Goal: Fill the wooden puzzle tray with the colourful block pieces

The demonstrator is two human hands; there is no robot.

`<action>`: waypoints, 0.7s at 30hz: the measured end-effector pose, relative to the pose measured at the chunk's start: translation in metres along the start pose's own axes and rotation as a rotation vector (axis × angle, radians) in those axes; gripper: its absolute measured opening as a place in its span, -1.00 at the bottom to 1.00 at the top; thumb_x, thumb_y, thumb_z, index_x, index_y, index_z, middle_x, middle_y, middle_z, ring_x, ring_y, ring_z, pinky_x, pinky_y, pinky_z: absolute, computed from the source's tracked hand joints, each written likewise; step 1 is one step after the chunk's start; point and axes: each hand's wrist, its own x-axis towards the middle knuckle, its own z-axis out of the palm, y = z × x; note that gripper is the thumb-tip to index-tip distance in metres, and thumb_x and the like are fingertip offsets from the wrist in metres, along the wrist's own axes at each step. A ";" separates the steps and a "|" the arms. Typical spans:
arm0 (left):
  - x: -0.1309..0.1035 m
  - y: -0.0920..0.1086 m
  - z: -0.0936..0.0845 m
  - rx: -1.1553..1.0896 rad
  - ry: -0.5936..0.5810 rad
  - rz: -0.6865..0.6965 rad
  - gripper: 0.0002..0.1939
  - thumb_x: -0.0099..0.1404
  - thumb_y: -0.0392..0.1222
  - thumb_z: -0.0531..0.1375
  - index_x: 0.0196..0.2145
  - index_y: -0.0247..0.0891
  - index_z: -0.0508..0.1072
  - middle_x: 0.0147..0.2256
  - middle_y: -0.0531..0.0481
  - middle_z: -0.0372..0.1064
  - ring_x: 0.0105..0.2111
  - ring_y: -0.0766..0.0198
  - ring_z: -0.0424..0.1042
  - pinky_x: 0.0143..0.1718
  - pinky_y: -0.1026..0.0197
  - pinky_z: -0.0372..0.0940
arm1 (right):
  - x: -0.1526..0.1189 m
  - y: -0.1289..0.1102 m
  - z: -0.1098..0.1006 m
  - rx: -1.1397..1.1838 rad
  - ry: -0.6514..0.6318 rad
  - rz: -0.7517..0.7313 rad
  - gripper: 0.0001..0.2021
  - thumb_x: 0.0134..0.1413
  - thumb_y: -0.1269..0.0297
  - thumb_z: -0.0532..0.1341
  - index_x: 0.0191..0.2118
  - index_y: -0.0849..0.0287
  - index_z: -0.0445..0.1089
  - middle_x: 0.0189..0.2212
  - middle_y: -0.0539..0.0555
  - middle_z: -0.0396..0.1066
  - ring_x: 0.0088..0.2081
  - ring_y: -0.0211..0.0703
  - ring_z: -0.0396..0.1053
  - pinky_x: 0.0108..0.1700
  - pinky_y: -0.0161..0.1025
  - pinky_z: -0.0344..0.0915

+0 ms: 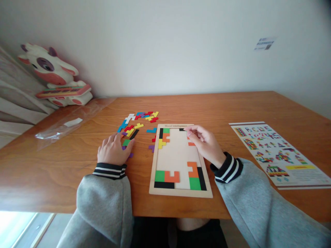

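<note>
Table (pixel 219 110): puzzle tray (pixel 181 194) lies near the front edge, roughly mid-table. Inside the tray, fitted pieces (pixel 164 185) are grouped at both near corners and both far corners, the far-left group running down the left rim. Loose pieces (pixel 139 125) lie on the table to the left of the tray and beyond its far-left corner, the closest just beside the left rim. Printed sheet (pixel 278 156) lies to the right, well apart from the tray. Plastic bag (pixel 69 127) lies left of the loose pieces. Toy cow (pixel 60 74) sits behind the bag at the far left, beside the curtain (pixel 15 100). Wall (pixel 165 51) stands behind the table, with a label (pixel 264 43) on it, at upper right
</note>
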 end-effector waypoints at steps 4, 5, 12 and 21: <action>0.002 -0.005 0.006 0.012 -0.028 0.058 -0.36 0.34 0.24 0.03 0.16 -0.26 0.38 0.03 -0.28 0.47 0.02 -0.23 0.42 -0.03 -0.17 0.35 | 0.000 -0.001 0.000 0.000 0.001 0.009 -0.71 0.15 0.00 0.26 -0.18 0.10 0.45 -0.29 0.05 0.43 -0.37 -0.22 0.33 -0.41 -0.28 0.40; 0.002 -0.007 0.008 0.009 -0.008 0.088 -0.39 0.35 0.23 0.03 0.14 -0.25 0.40 0.02 -0.27 0.47 0.01 -0.23 0.43 -0.05 -0.17 0.36 | 0.000 -0.001 0.000 0.000 0.002 0.009 -0.71 0.15 0.00 0.26 -0.18 0.10 0.46 -0.30 0.05 0.43 -0.37 -0.22 0.33 -0.42 -0.28 0.39; 0.008 -0.026 0.021 -0.042 0.113 0.269 -0.52 0.37 0.14 0.07 0.07 -0.21 0.45 -0.01 -0.24 0.50 -0.09 -0.17 0.48 -0.09 -0.15 0.38 | -0.001 -0.003 0.001 -0.012 0.001 0.000 -0.70 0.14 -0.03 0.28 -0.18 0.09 0.46 -0.33 0.05 0.44 -0.39 -0.20 0.34 -0.45 -0.29 0.37; 0.018 -0.013 0.027 -0.137 0.116 0.400 -0.55 0.45 0.03 -0.01 0.11 -0.25 0.41 0.16 -0.22 0.38 0.15 -0.05 0.37 0.17 -0.11 0.27 | -0.002 -0.001 0.001 -0.013 0.000 -0.008 -0.71 0.16 -0.02 0.26 -0.18 0.10 0.45 -0.32 0.05 0.43 -0.40 -0.22 0.32 -0.44 -0.29 0.36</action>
